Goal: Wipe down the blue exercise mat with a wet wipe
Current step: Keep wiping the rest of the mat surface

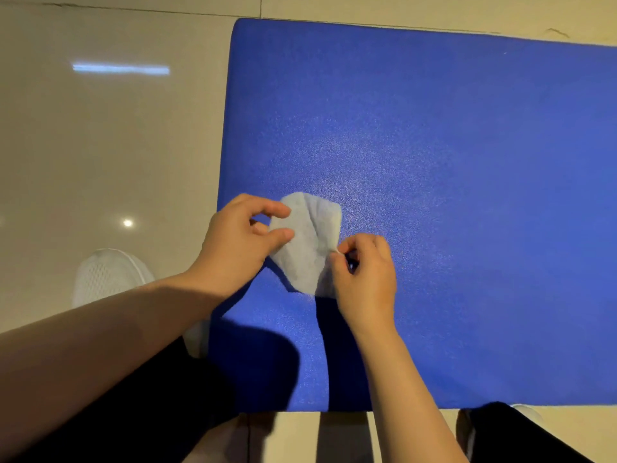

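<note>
Above the blue mat point(434, 145), both hands (left point(240, 242), right point(365, 279)) pinch the wet wipe point(309, 242) by opposite edges.

Mat's running off the frame

The blue mat point(434, 162) is getting cut off at the right edge; the left forearm is hiding half the white shoe point(107, 272).

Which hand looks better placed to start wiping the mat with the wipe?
Probably the left hand: its fingers cover more of the wet wipe, while the right hand only pinches one edge, over the blue mat.

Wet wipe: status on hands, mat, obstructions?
Left hand and right hand both pinch wet wipe edges. Wipe partly unfolded, over blue mat. Nothing blocking the mat.
</note>
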Available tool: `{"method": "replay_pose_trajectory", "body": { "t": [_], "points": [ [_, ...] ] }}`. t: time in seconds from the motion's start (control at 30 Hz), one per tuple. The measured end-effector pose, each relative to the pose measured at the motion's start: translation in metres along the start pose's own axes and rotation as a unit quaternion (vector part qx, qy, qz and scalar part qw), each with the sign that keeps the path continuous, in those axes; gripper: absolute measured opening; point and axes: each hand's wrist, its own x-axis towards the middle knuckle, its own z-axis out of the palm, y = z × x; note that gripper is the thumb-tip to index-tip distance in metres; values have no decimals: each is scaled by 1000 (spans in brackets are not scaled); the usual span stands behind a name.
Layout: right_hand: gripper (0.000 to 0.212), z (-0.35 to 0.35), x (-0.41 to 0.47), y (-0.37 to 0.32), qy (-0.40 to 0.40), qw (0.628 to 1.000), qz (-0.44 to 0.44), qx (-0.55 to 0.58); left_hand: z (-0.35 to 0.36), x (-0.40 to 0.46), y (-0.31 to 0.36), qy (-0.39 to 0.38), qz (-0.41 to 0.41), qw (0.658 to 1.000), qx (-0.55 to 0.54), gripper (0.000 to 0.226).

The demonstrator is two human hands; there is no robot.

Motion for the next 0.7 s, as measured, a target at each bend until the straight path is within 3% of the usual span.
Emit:
{"method": "replay_pose_trajectory", "body": {
  "t": [0.07, 0.13, 0.27, 0.33, 0.43, 0.53, 0.63, 0.7],
  "points": [
    [24, -10, -7, -7, 23, 993, 25, 116, -3, 0, 6, -32, -21, 998, -55, 24],
    [28, -22, -19, -6, 36, 982, 51, 176, -5, -2, 9, -61, 28, 997, -44, 27],
    [37, -32, -51, 8, 108, 988, 38, 105, -10, 1, 7, -150, 178, 969, 85, 20],
    [42, -25, -61, 20, 115, 986, 64, 103, -18, 6, -8, -195, 197, 946, 169, 19],
    [38, -17, -68, 31, 143, 975, 112, 129, -27, 12, -28, -185, 261, 899, 300, 14],
    [13, -13, -64, 24, 181, 981, 12, 65, -32, 15, -34, -108, 286, 880, 365, 23],
    [20, 2, -40, 6, 57, 981, -184, 1, -39, 16, -49, -84, 244, 887, 383, 45],
    [26, 15, -23, 1, 4, 967, -250, -58, -45, 11, -56, -49, 227, 895, 382, 38]
  ]
}}
